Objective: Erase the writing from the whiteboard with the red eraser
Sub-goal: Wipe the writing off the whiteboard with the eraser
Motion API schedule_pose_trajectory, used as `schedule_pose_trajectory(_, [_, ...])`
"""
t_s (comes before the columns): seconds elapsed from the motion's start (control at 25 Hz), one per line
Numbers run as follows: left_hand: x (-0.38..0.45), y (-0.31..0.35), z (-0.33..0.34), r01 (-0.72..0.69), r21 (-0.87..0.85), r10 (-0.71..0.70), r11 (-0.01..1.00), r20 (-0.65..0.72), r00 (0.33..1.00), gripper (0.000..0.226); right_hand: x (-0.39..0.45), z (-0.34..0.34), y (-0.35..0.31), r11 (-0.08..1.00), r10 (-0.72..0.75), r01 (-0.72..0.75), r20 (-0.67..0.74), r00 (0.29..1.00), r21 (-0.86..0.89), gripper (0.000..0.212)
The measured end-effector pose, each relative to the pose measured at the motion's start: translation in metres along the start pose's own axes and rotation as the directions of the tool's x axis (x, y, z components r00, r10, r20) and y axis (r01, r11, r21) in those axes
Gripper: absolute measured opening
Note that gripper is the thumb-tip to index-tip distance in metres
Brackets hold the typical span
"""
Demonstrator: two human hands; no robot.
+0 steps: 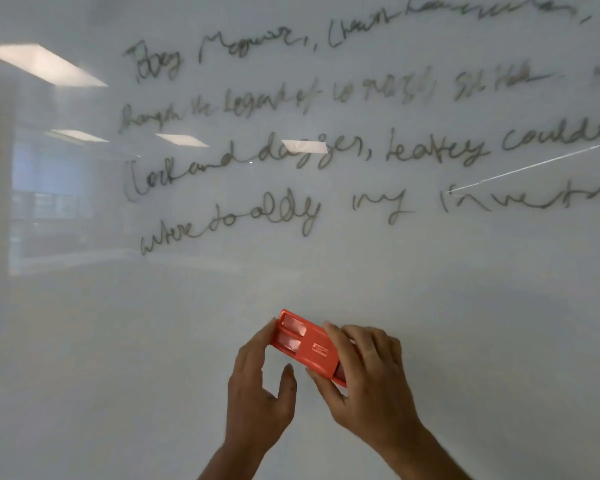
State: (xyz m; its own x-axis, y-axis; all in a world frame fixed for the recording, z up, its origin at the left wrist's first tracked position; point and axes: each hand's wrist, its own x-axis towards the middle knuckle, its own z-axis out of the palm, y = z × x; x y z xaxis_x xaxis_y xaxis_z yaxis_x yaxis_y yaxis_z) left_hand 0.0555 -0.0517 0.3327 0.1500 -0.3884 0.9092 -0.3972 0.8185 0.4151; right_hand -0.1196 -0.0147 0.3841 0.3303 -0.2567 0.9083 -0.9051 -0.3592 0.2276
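While the writing [343, 133] sits intact high on the whiteboard [118, 341], red eraser [309, 344] is well below it: right hand [368, 379] clamped around it, left hand [260, 386] fingertips touching its end, thumb apart.

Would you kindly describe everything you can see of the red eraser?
The red eraser is an oblong block of what looks like hard plastic, with two shallow recesses at its upper-left end and a small raised label mid-face. It is tilted, upper-left end higher, before the blank lower whiteboard, below the writing. The right hand grips its lower-right end; the left hand touches its upper-left end.
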Motion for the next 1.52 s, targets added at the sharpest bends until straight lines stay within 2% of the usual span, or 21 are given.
schedule_pose_trajectory(0.12, [0.028,-0.013,-0.017,-0.126,0.103,0.125,0.987,0.02,0.992,0.066,0.03,0.018,-0.001,0.999,-0.031,0.032,-0.06,0.998,0.01,0.059])
schedule_pose_trajectory(0.28, [0.075,-0.051,-0.052,-0.292,0.322,0.303,0.901,0.016,0.953,0.065,0.073,0.034,-0.002,0.999,0.032,-0.027,-0.193,0.981,0.027,0.059])
schedule_pose_trajectory(0.36, [0.106,-0.072,-0.076,-0.262,0.41,0.298,0.873,-0.025,0.954,0.067,0.099,0.037,0.001,0.997,0.06,-0.069,-0.246,0.967,-0.027,0.061])
schedule_pose_trajectory(0.52, [0.164,-0.122,-0.134,-0.128,0.513,0.183,0.849,-0.058,0.981,0.081,0.141,0.049,0.0,0.972,0.153,-0.202,-0.329,0.932,-0.123,0.061])
schedule_pose_trajectory(0.76, [0.25,-0.183,-0.2,-0.083,0.554,0.141,0.828,-0.064,0.988,0.094,0.185,0.074,-0.024,0.924,0.232,-0.337,-0.435,0.87,-0.182,0.058])
schedule_pose_trajectory(0.96, [0.294,-0.21,-0.224,-0.129,0.573,0.199,0.809,-0.06,0.978,0.093,0.227,0.095,-0.051,0.905,0.235,-0.374,-0.493,0.838,-0.203,0.057])
schedule_pose_trajectory(1.2, [0.316,-0.22,-0.228,-0.189,0.551,0.275,0.813,-0.077,0.958,0.09,0.276,0.119,-0.1,0.919,0.17,-0.308,-0.457,0.873,-0.245,0.057])
schedule_pose_trajectory(1.28, [0.324,-0.217,-0.227,-0.196,0.539,0.297,0.819,-0.107,0.949,0.087,0.28,0.128,-0.117,0.94,0.074,-0.197,-0.396,0.915,-0.278,0.056])
schedule_pose_trajectory(1.36, [0.331,-0.215,-0.226,-0.199,0.542,0.319,0.816,-0.137,0.938,0.085,0.266,0.134,-0.123,0.942,-0.097,-0.004,-0.284,0.954,-0.336,0.054])
schedule_pose_trajectory(1.44, [0.342,-0.211,-0.226,-0.227,0.553,0.365,0.802,-0.154,0.918,0.082,0.245,0.122,-0.102,0.919,-0.215,0.129,-0.202,0.955,-0.372,0.052])
schedule_pose_trajectory(1.52, [0.358,-0.211,-0.227,-0.235,0.552,0.387,0.8,-0.177,0.905,0.079,0.233,0.088,-0.052,0.92,-0.176,0.065,-0.259,0.95,-0.386,0.051])
